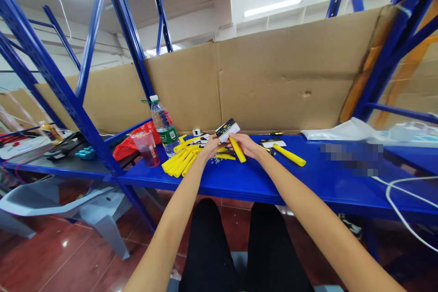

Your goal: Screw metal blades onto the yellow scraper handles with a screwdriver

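My left hand (211, 145) is closed on the edge of a black-and-white printed card (228, 130), held up over the blue table. Close beside it, my right hand (247, 146) grips a yellow tube-shaped handle (238, 150) that slants down toward me. The handle's upper end meets the card's lower right corner; whether they are joined I cannot tell. Several more yellow handles (179, 163) lie piled left of my left hand. Small metal pieces (216, 160) are scattered on the table below my hands. A single yellow handle (290, 155) lies to the right.
A water bottle (164, 127) and a cup of red drink (146, 148) stand left of the pile, near a red bag (125, 147). More printed cards (273, 143) lie behind my right hand. Cardboard (273, 73) walls the back. A white cable (393, 183) crosses the right side.
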Demonstrator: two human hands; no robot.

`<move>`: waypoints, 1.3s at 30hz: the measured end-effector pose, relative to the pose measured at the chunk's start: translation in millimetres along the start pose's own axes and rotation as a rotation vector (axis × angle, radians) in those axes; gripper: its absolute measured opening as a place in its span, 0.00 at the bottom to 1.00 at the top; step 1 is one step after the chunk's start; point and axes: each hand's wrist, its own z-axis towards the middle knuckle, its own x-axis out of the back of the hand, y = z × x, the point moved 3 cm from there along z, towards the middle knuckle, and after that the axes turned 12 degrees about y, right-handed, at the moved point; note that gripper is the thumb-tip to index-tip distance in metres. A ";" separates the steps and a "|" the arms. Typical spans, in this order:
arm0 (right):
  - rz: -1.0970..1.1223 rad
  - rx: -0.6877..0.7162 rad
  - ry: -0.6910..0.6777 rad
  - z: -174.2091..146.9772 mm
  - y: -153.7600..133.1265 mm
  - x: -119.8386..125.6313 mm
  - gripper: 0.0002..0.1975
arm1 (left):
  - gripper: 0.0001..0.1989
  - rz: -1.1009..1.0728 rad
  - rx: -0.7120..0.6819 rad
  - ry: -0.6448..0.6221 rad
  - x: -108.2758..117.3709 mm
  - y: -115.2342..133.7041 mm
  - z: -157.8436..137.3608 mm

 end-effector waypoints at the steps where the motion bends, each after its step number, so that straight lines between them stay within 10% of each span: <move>1: 0.010 0.008 0.005 0.0 -0.9 0.2 0.17 | 0.18 -0.006 0.011 -0.013 -2.3 -1.0 -1.0; 22: 0.052 0.145 -0.054 -4.7 -7.5 -6.5 0.25 | 0.18 -0.084 -0.074 0.097 13.6 9.8 7.9; 33: -0.456 0.841 0.269 -7.5 -19.6 5.2 0.28 | 0.20 -0.125 0.017 -0.097 -7.5 14.9 -14.1; 39: -0.491 0.876 0.270 -9.4 -15.1 4.3 0.40 | 0.18 -0.203 -0.020 -0.143 -11.7 22.4 -18.8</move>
